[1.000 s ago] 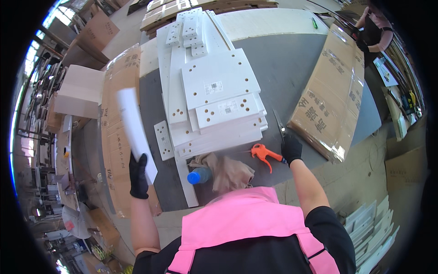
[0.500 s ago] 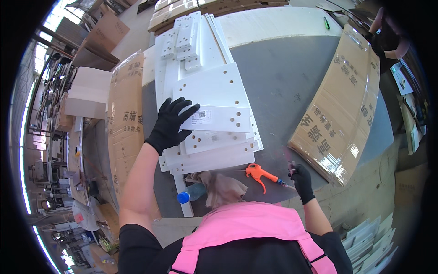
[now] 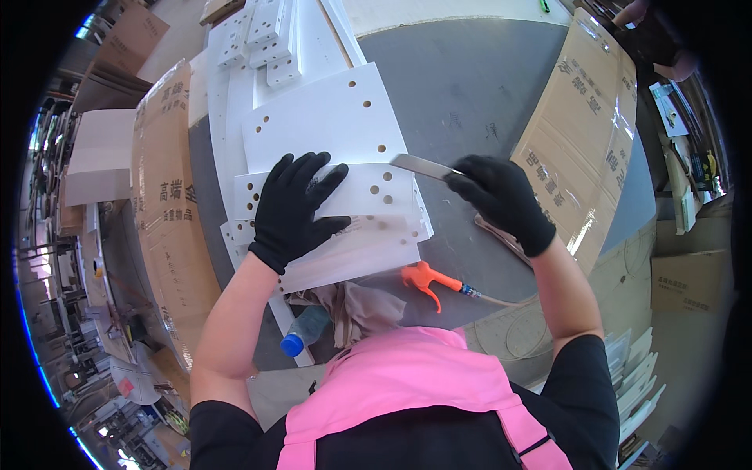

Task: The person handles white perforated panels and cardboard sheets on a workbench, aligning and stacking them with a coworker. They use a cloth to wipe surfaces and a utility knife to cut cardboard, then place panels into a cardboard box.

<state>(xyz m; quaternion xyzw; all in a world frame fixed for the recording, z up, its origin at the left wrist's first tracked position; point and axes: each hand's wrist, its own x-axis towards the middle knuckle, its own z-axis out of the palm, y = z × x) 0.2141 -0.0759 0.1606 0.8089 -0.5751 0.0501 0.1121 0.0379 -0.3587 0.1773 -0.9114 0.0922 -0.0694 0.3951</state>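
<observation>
My left hand (image 3: 301, 210), in a black glove, lies with fingers spread on a narrow white panel (image 3: 362, 190) that has round holes near its ends. That panel rests on a stack of drilled white panels (image 3: 317, 117). In my gloved right hand (image 3: 503, 202) is a flat grey metal blade (image 3: 423, 166), perhaps a file or scraper; its handle is hidden in the fist. The blade's tip is over the narrow panel's right far corner; whether it touches cannot be made out. An orange air blow gun (image 3: 427, 278) lies on the grey table nearer me.
Small drilled white blocks (image 3: 270, 35) sit atop the stack's far end. A brown rag (image 3: 362, 309) and a blue-capped bottle (image 3: 309, 323) lie at the near edge. Cardboard packages flank the stack, left (image 3: 168, 211) and right (image 3: 580, 125). Another person's arm (image 3: 677, 66) shows far right.
My right hand has come up from the table's near right edge to the panel's right end, bringing the blade. My left hand stays on the panel. The view has shifted.
</observation>
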